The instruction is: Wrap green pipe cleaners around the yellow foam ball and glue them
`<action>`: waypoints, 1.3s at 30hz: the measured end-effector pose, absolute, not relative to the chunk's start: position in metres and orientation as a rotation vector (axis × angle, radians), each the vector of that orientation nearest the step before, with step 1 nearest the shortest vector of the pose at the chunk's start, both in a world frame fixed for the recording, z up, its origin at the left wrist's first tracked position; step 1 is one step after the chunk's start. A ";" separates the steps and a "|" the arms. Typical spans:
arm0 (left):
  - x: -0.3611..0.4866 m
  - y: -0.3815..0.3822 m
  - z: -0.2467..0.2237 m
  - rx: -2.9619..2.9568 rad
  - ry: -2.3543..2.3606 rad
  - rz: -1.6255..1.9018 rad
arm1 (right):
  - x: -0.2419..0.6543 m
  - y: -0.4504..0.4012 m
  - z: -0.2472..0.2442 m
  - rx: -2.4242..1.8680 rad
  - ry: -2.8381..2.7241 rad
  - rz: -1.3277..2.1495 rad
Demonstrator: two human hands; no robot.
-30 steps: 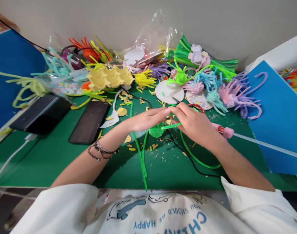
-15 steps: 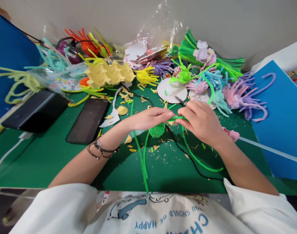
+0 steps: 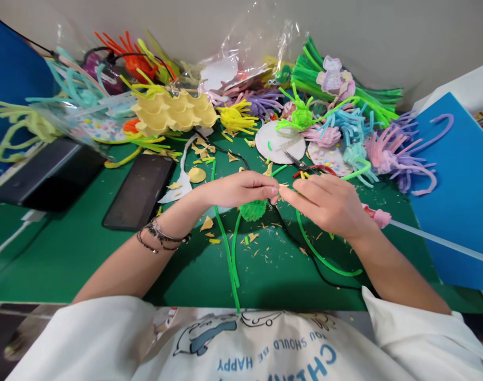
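Note:
A bright green ball of wound pipe cleaners (image 3: 252, 211) shows under my left hand (image 3: 245, 189), its upper part covered. Long green strands (image 3: 226, 238) trail from it toward the table's front edge, and another green strand (image 3: 320, 256) curves away below my right hand (image 3: 327, 203). My left hand is closed, thumb and fingers pinched at the ball's upper right. The thumb and forefinger of my right hand pinch right beside them, closed on a green pipe cleaner that is mostly hidden. Just behind my right hand lie red-handled scissors (image 3: 322, 169).
Pipe-cleaner bundles and a yellow egg-carton piece (image 3: 175, 114) line the back. On the left lie a phone (image 3: 139, 191) and a black device (image 3: 46, 174). A white disc (image 3: 280, 142) sits behind my hands, scraps around them. A blue board (image 3: 459, 211) stands at the right.
My right hand has moved slightly left, so its fingertips now meet my left fingertips. The green stretch between them is mostly covered, and the scissors' red handles have come into sight. The view shifts slightly.

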State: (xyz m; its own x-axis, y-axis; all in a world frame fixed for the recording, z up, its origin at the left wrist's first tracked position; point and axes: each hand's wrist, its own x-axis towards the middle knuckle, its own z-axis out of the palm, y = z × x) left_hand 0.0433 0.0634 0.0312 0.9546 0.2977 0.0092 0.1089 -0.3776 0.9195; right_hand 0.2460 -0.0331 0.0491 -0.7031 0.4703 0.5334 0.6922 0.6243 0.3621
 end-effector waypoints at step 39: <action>0.051 0.045 0.034 2.129 0.255 0.523 | 0.232 -0.037 0.040 -1.182 -1.982 -0.245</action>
State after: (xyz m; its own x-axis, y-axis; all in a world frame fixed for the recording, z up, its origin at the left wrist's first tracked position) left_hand 0.0507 0.0453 0.0338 0.8894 0.3680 0.2712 -0.0131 -0.5726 0.8198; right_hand 0.2316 -0.0369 0.0397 -0.2452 0.6539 0.7157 0.8086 0.5452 -0.2211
